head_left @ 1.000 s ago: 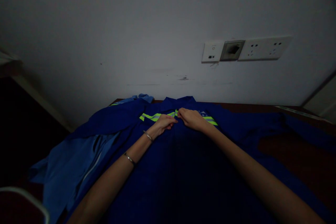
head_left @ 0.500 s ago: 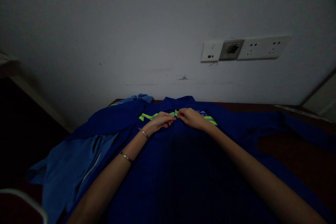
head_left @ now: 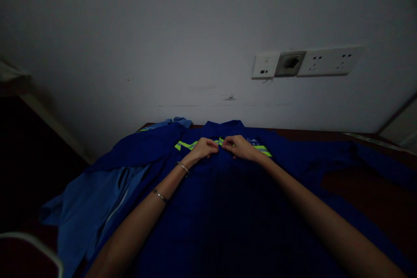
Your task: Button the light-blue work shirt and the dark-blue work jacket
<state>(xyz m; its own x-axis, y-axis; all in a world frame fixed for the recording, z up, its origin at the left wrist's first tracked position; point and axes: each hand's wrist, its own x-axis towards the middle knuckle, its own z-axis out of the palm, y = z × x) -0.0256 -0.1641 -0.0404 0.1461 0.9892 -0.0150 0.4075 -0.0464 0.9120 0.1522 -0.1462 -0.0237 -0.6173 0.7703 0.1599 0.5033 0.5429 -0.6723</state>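
A dark blue work jacket (head_left: 185, 221) lies spread out, its collar toward the wall and a yellow-green and grey reflective band across the chest. My left hand (head_left: 204, 148), with two bracelets on its arm, pinches the jacket's front near the middle of that band. Close beside it, my right hand (head_left: 240, 147) is also closed in a pinch on the front edge at the band. A small gap separates the fingertips of the two hands. Whether a button or other fastener sits between the fingers is too small and dark to tell.
A lighter blue garment (head_left: 87, 202) lies partly under the jacket at left. The dark reddish table (head_left: 361, 195) shows at right. Behind stands a pale wall (head_left: 163, 43) with a row of sockets (head_left: 321, 63). A white curved edge (head_left: 35, 243) is at lower left.
My fingertips have drawn slightly apart at the jacket's front. The whole view has shifted a little; the jacket lies as before.
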